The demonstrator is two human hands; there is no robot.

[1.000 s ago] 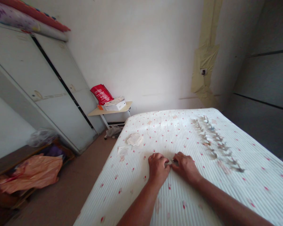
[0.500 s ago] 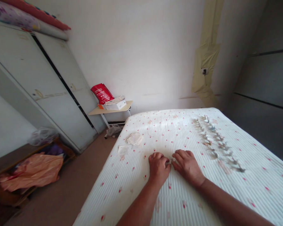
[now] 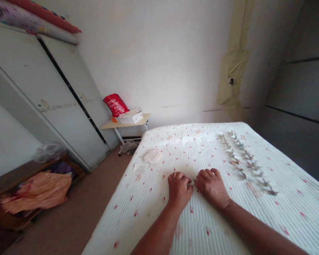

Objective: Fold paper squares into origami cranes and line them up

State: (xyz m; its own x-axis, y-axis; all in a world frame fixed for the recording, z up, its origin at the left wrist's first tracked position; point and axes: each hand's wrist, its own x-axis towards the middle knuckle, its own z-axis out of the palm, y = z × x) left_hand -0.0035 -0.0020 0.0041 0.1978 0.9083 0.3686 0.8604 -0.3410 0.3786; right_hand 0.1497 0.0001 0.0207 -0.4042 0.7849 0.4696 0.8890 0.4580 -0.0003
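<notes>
Small pale piece [image 3: 192,182]: mostly hidden from me
Place: between left hand [image 3: 179,187] and right hand [image 3: 212,187]
Pose: I can't tell

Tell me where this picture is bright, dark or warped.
Head view: soft brightness on the middle of the wall; deep shade over the dark panels at right; the cabinet leans, apparently wide-angle distortion; the small folded figures look smeared.
</notes>
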